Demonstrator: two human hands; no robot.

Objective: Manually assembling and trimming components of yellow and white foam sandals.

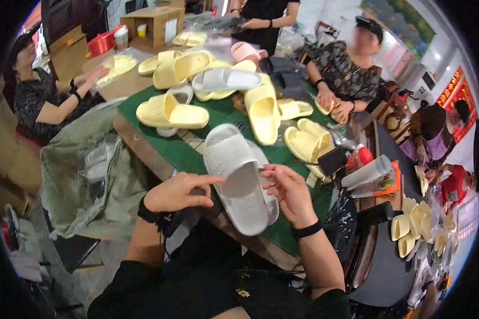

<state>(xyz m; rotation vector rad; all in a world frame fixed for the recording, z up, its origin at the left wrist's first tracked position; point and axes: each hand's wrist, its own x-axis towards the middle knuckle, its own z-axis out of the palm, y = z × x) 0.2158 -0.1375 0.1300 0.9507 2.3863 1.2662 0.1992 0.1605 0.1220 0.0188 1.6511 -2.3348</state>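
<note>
Now | left hand [180,192]: spread, index at grey slide sandal [246,204] | right hand [291,194]: fingers narrow beside it, grip unclear | yellow slides [262,114] beyond on counter [143,153]

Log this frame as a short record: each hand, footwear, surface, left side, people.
Left hand: index finger extended to the upper grey slipper
Right hand: fingers bent, by its right edge
Underneath: second grey slipper, partly hidden
Beyond: several yellow slippers
Surface: green tabletop
Left side: olive cloth bag
People: co-workers around
</note>
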